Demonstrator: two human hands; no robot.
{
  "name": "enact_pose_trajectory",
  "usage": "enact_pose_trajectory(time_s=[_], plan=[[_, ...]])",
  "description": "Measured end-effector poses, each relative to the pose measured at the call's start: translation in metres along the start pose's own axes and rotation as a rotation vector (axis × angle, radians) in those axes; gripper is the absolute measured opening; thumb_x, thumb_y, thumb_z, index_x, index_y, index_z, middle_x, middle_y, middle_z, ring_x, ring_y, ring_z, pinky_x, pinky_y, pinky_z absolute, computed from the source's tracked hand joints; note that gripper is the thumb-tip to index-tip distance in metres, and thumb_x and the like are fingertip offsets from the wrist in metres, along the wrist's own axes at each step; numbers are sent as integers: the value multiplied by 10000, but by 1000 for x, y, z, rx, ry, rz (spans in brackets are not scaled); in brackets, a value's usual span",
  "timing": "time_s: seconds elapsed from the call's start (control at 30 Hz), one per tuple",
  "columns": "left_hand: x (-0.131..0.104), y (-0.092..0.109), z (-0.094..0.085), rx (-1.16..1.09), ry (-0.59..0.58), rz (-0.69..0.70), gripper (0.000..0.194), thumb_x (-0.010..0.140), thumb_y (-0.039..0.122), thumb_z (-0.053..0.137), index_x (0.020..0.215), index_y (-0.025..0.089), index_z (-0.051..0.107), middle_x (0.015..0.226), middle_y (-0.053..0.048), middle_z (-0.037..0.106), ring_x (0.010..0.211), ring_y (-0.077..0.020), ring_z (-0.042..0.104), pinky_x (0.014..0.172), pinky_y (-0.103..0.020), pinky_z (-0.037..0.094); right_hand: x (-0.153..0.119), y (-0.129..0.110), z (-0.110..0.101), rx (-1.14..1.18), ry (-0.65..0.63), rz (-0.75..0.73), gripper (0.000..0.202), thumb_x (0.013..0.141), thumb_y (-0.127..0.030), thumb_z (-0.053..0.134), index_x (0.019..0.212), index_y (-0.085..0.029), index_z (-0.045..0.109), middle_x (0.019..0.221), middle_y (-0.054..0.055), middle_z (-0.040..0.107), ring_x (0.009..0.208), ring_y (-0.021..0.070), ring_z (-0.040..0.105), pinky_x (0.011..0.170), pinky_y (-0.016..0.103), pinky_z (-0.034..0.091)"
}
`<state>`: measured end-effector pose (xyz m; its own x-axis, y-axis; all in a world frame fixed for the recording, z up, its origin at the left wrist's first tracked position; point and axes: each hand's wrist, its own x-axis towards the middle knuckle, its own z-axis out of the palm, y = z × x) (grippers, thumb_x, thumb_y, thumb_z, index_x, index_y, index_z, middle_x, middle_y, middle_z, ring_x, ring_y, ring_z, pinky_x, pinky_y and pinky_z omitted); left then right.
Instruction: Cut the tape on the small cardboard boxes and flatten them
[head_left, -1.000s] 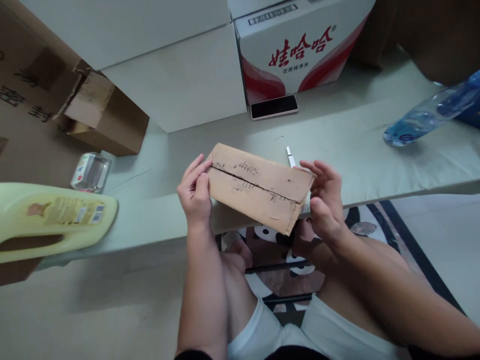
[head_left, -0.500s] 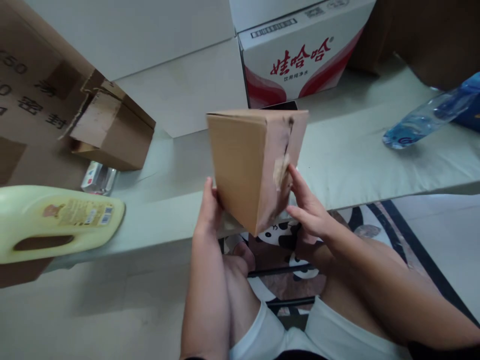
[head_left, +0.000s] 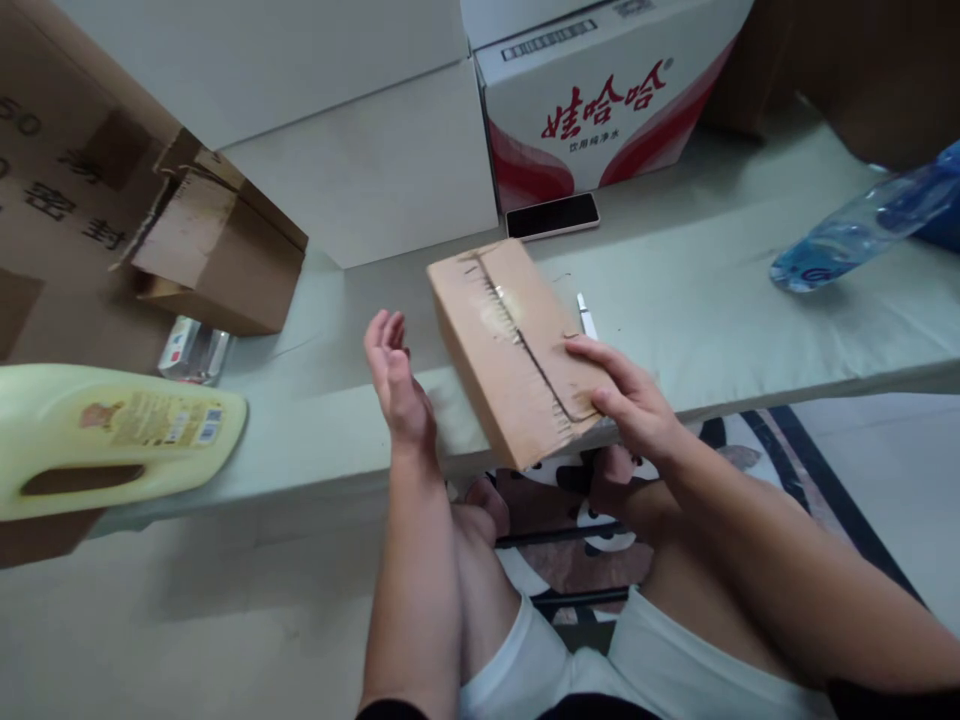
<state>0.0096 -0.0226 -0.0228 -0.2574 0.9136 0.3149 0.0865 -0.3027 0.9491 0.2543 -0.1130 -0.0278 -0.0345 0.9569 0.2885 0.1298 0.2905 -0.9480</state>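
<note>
A brown cardboard box [head_left: 517, 350] is tilted over the front part of the table, its seamed face turned up toward me. Along the seam run a dark line and torn, scuffed patches. My right hand [head_left: 626, 390] grips the box at its near right corner, thumb and fingers on the upper face; the fingers underneath are hidden. To the left of the box, apart from it, my left hand [head_left: 397, 375] is raised with fingers loosely spread and nothing in it. Just beyond the right hand lies a slim white tool [head_left: 586, 315], partly hidden by the box.
Behind the box lie a phone [head_left: 553, 216] and a white-and-red water carton [head_left: 607, 130]. At left stand a pale yellow jug [head_left: 172, 430], a small open carton [head_left: 225, 250] and a clear plastic pack [head_left: 195, 350]. A blue-tinted bottle [head_left: 847, 240] leans at right. The table [head_left: 720, 320] has a pale cloth.
The box has turned and tipped, so its seamed face now points up. My left hand has let go and moved left. The phone and white tool have come into sight.
</note>
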Motion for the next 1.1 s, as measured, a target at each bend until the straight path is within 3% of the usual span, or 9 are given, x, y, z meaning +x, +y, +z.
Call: enact_pose_trajectory(time_s=[0.13,0.3,0.4,0.53,0.7,0.83,0.9,0.97,1.1], plan=[[-3,15,2,-66,-43,154,592,768,643,619,1220,265,560,1313,-88,573,1246,-264,551,1030,-385,469,-3,-3,8,70,-173,-28,460,930,-553,557,1351,-370,590,1419,28,600,1316,246,567,1116,444,460],[-5,15,1,-158,-75,-24,382,688,368,704,1025,244,573,1041,-55,585,945,-197,599,864,-323,488,-3,-2,14,73,-168,-20,445,952,-573,493,1327,-358,602,1410,27,598,1333,238,540,1122,431,441],[-3,11,-1,-192,-66,-97,341,674,302,692,979,232,558,985,-49,570,881,-181,578,813,-308,463,1,6,8,-33,-17,7,487,987,-565,364,1324,-308,601,1325,65,637,1203,237,609,1010,439,504],[-1,8,-4,-204,-69,-98,339,654,248,670,975,223,566,978,-43,570,868,-169,554,797,-297,435,10,16,-6,-602,277,197,435,873,-469,532,1205,-224,668,1114,128,657,835,236,633,748,423,523],[0,3,-3,-216,-59,-110,377,624,285,693,972,231,557,975,-31,564,851,-171,538,769,-301,419,20,13,-9,-1035,-45,518,704,847,-436,529,1514,-250,404,1122,153,680,816,289,632,635,372,448],[0,-1,-3,-209,-68,-95,368,660,319,706,983,242,550,987,-33,552,860,-176,532,779,-314,417,21,10,-10,-946,-58,581,565,849,-304,448,1409,-281,524,908,89,704,742,259,620,623,347,426],[-1,-2,-3,-185,-86,-78,356,691,339,701,997,249,542,999,-34,545,876,-182,535,799,-326,420,19,10,-14,-663,57,508,450,830,-275,421,1226,-255,634,853,65,680,712,224,613,640,349,458],[-3,-2,-2,-159,-97,-55,335,721,347,687,1004,251,537,1008,-36,542,896,-187,535,826,-336,424,17,6,-19,-319,169,308,403,808,-302,426,1149,-252,634,917,59,667,742,206,630,679,359,500],[-8,0,5,-122,-109,-29,299,751,340,653,1015,251,544,1020,-33,564,897,-187,534,852,-350,432,21,-30,-21,-5,276,-185,590,749,-400,594,1335,-357,544,1078,60,627,844,216,637,691,367,525]])
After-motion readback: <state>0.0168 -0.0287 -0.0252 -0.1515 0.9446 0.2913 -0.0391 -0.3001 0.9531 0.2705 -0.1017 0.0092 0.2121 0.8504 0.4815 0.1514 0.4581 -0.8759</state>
